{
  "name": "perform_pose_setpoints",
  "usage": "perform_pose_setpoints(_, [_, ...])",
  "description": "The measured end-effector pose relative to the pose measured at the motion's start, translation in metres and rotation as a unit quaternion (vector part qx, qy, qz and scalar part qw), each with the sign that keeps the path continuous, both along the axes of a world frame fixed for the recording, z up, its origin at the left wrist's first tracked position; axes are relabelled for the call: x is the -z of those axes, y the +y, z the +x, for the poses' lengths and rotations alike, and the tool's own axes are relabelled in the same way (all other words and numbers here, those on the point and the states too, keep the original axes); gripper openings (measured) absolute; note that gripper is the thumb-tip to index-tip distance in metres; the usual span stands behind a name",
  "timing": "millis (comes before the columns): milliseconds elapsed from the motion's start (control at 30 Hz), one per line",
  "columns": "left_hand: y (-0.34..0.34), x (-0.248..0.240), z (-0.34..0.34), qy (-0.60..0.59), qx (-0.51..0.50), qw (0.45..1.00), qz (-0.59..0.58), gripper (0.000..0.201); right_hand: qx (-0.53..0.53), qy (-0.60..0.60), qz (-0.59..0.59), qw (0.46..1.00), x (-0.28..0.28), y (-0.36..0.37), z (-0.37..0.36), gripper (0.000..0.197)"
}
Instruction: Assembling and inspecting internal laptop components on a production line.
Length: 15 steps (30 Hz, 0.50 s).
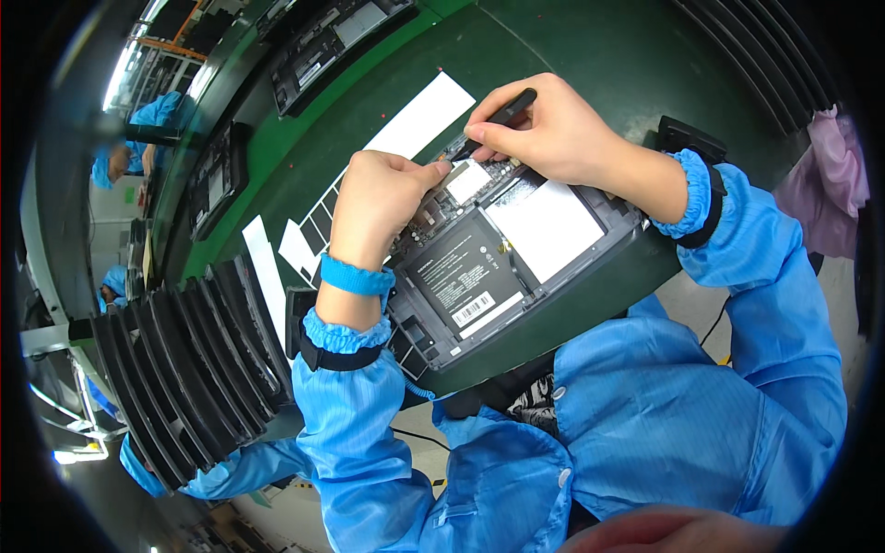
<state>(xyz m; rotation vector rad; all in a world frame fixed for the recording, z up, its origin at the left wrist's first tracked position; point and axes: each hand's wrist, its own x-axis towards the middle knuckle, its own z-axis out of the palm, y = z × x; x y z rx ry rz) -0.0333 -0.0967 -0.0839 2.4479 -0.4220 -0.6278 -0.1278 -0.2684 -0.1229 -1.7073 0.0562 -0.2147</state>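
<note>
An opened laptop base (544, 293) lies tilted in front of me, with a dark battery pack (468, 267) at its left and a white sheet (553, 230) at its right. Across its far side runs a circuit board (433, 217). My right hand (553, 129) grips a slim black pen-like tool (516, 106), its tip pointing down at the board's far edge. Close to that tip, my left hand (383, 198) pinches thumb and forefinger together at the board; whatever is between them is hidden. A blue wrist strap (355, 276) circles my left wrist.
Black slotted racks (184, 369) stand at the left, and more dark trays (756, 55) at the far right. White strips (429, 115) lie on the green table (590, 46) beyond the laptop. Another laptop base (332, 46) sits farther off. Co-workers in blue (157, 111) are at the left.
</note>
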Motion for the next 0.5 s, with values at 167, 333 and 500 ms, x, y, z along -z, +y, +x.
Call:
perform_pose_setpoints(167, [0.001, -0.001, 0.019, -0.011, 0.031, 0.996, 0.077, 0.041, 0.002, 0.004, -0.011, 1.0, -0.001, 0.0, 0.0, 0.02])
perform_pose_setpoints(333, [0.012, -0.006, 0.025, -0.074, 0.095, 0.986, 0.117, 0.049, 0.043, -0.107, 0.075, 0.99, 0.001, 0.011, 0.003, 0.019])
perform_pose_setpoints(500, [0.063, -0.012, -0.029, -0.178, 0.013, 0.979, -0.099, 0.032, 0.059, -0.069, 0.12, 0.989, 0.004, -0.002, 0.002, 0.024])
